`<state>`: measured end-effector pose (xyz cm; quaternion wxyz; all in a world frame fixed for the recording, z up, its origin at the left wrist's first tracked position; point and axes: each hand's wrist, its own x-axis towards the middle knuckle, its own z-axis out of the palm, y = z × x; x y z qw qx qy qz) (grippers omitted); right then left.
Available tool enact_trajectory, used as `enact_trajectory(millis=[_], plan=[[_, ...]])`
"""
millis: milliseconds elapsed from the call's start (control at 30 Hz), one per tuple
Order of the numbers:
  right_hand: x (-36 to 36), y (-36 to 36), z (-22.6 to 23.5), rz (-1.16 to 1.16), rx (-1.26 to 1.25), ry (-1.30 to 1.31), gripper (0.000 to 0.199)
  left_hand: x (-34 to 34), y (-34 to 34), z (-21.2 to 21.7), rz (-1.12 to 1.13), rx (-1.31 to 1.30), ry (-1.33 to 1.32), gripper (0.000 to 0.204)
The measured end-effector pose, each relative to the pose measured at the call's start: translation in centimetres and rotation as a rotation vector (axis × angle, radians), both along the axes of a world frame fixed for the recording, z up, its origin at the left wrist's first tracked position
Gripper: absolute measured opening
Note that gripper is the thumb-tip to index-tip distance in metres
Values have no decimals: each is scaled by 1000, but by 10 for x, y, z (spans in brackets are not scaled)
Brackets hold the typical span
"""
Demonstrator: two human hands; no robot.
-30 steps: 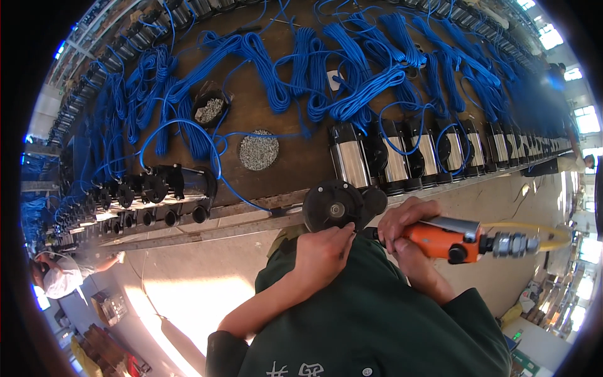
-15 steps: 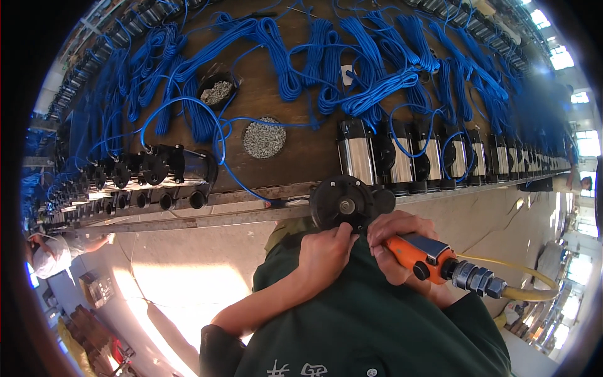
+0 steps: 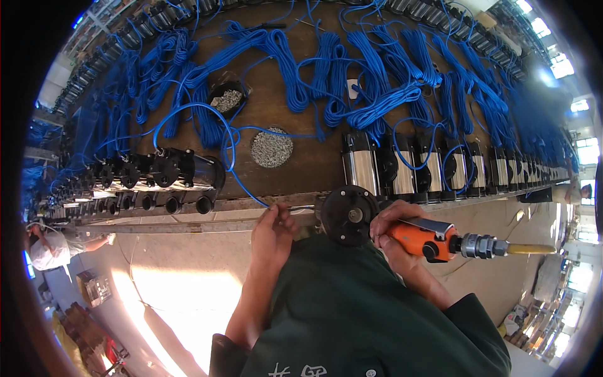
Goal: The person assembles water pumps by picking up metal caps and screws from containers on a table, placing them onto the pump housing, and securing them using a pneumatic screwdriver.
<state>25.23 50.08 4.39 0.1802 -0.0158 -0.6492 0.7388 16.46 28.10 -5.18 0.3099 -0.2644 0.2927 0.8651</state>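
Observation:
A black round motor end (image 3: pixel 349 217) faces me at the table's near edge, with a shaft hole in its middle and small screws around its rim. At its left, the fingers of my left hand (image 3: pixel 274 232) are closed on the end of a blue cable (image 3: pixel 245 188), where thin wires run to the motor. My right hand (image 3: pixel 397 234) is wrapped round an orange air tool (image 3: pixel 422 240), right beside the motor's right side. The tool's tip is hidden behind my fingers. A yellow hose (image 3: pixel 531 249) leads off its metal coupling to the right.
Silver-and-black motors (image 3: pixel 360 164) line the table edge to the right; more black motors (image 3: pixel 179 169) stand at the left. Coiled blue cables (image 3: pixel 286 69) cover the far tabletop. Small screws lie in a pile (image 3: pixel 272 147) and in a black bowl (image 3: pixel 227 99). Another person (image 3: pixel 49 248) is at far left.
My left hand has left the motor's lower edge and moved left to the cable end. The right hand's air tool has turned to lie more level. The motor appears slightly farther right.

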Motion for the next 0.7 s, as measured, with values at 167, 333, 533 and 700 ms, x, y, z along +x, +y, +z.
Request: enact_trajectory(millis=[167,333,533,700], plan=[[-2,1,5,-13,-49,55,32,-3,13,18,-1,-118,-20,26],[-19,-3,27,-24,-201,222,29,4,13,37,-178,-3,236,26],[-40,-15,39,-36,-260,306,30,8,25,41,-273,46,304,20],[-46,-18,36,-52,-311,312,30,8,30,42,-260,51,218,13]])
